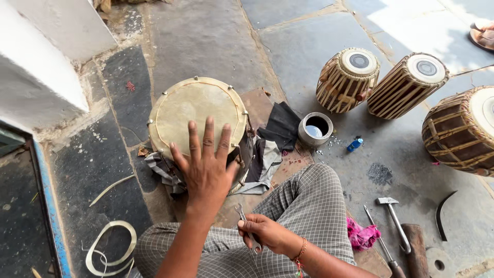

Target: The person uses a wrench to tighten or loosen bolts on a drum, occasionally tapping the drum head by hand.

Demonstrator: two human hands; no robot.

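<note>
The left hand (206, 167) is spread wide, fingers fanned and extended, palm down on the near edge of the pale skin head of a drum (195, 116); the drum sits on the stone floor (206, 36) directly ahead of the person's crossed legs, resting on crumpled grey cloth (265, 164). The right hand (265, 232) is closed around a small metal spanner (247, 226), its open jaw end projecting upward past the fingers, positioned over the checked trouser leg. Right of the drum lie a dark cloth (282, 123) and a metal cup (315, 129); a small blue bottle (354, 144) lies beyond it. Three laced drums (406, 85) stand or lean further right, well apart from the hands. Near the right knee lie a pink rag (363, 237), a hammer (393, 219) and a wooden-handled tool (383, 249). Pale curled strips (110, 247) lie on the floor at left.
</note>
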